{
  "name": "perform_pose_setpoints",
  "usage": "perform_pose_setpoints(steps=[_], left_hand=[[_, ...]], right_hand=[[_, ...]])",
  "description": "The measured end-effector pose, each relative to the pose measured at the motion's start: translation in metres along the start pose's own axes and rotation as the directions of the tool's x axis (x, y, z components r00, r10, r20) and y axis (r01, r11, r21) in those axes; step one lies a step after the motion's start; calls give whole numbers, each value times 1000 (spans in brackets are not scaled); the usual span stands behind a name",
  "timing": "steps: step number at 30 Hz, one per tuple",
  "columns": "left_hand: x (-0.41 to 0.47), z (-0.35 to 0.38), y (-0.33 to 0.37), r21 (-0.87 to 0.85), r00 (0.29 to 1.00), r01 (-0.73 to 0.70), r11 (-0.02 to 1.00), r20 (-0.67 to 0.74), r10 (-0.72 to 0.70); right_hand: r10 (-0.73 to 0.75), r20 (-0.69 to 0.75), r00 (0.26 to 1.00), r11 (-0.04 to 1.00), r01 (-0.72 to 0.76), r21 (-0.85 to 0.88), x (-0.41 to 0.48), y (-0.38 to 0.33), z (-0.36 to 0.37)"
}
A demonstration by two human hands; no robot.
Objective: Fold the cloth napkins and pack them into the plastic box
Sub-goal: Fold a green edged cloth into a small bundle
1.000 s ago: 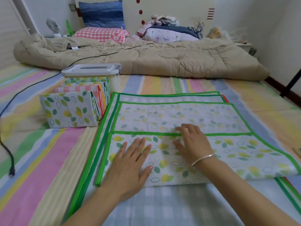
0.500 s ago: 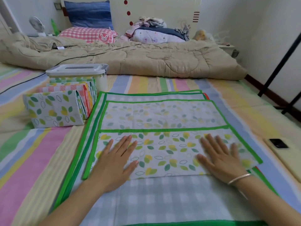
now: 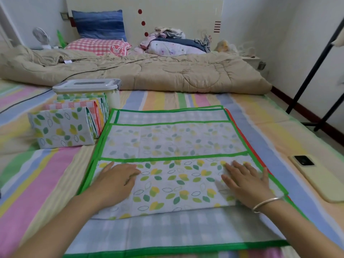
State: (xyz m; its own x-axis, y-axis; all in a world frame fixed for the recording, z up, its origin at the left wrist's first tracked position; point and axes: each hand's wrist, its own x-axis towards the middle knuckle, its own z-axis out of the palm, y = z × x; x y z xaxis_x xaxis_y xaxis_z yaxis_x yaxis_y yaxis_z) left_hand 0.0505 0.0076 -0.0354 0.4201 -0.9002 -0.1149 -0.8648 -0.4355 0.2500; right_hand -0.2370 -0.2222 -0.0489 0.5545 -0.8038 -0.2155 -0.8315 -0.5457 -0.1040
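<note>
Both hands, left and right, press flat, fingers released, on the folded napkin.

The striped bed carries a stack of spread napkins, with folded napkins standing just left of that stack, a lidded plastic box near its far left corner, a beige quilt beyond it and a phone to its right.

Setting: home bedroom. Bed with striped sheet, beige quilt, blue pillow and pink checked pillow against a cream headboard. Heaped clothes at the head; small fan beside
</note>
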Motion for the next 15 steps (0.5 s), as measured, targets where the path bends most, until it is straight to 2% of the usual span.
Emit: perform_pose_setpoints(steps=[5, 8, 10, 12, 15], left_hand=[[0, 14, 23, 84, 958, 54, 995, -286, -27], [4, 39, 45, 8, 924, -81, 997, -374, 78], [8, 48, 62, -39, 938, -141, 989, -325, 121], [12, 51, 78, -72, 958, -138, 988, -263, 115], [16, 60, 82, -7, 967, -123, 992, -226, 119]], right_hand=[[-50, -17, 999, 998, 50, 40, -20, 1, 13], [-52, -22, 998, 996, 54, 76, -23, 2, 18], [-37, 5, 999, 995, 37, 91, -22, 1, 14], [9, 8, 1000, 995, -10, 100, -17, -2, 5], [110, -103, 989, 990, -100, 97, -2, -16, -15]])
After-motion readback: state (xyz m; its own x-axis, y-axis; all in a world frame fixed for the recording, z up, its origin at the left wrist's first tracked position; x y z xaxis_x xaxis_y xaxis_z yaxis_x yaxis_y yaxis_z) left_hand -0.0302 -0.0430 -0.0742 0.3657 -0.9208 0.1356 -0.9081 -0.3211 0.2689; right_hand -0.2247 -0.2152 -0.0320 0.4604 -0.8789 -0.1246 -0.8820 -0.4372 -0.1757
